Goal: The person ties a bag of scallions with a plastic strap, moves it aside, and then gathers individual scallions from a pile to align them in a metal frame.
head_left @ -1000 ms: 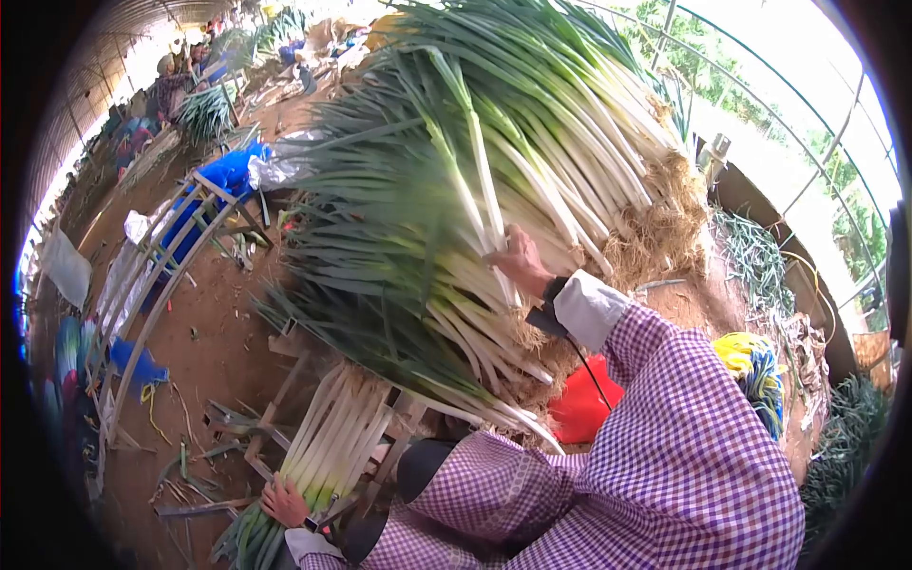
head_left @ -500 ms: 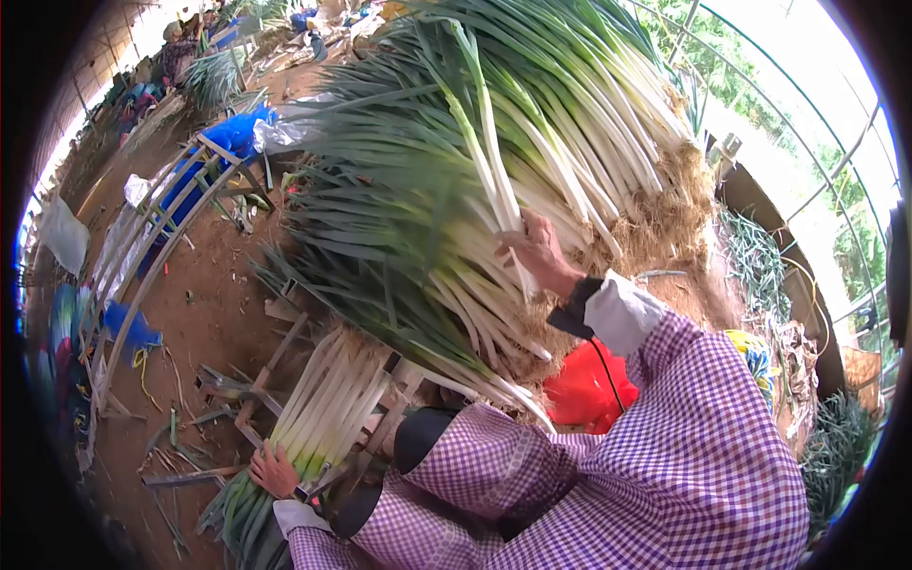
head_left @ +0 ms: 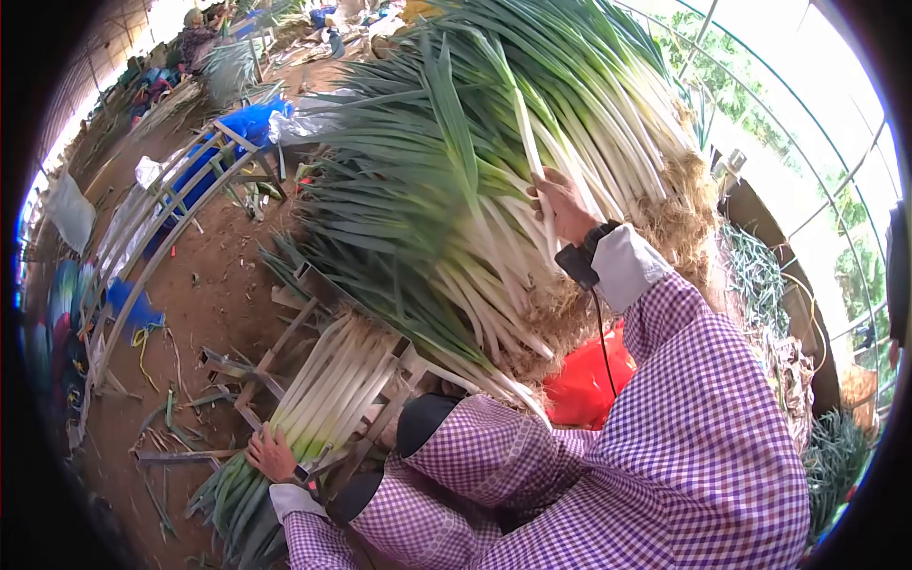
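My right hand (head_left: 567,207) is closed round the white shank of a long green onion (head_left: 532,133), above a big pile of green onions (head_left: 494,237) with green leaves to the left and stringy roots to the right. Lower left, my left hand (head_left: 273,454) lies with fingers apart on a smaller bundle of green onions (head_left: 323,389), where white turns to green. This bundle rests in a metal frame (head_left: 271,366), its leaves hanging off the near end. A black band with a cord circles my right wrist.
A red plastic sheet or bag (head_left: 591,375) lies right of my knees. Curved metal rails (head_left: 142,237) and blue plastic (head_left: 252,123) stand at left on bare soil with leaf scraps. Cut leaves (head_left: 755,271) are heaped at right, beside the greenhouse wall.
My right hand has moved right and slightly up, with the held green onion still in it. My left hand stays on the smaller bundle. The view has shifted slightly.
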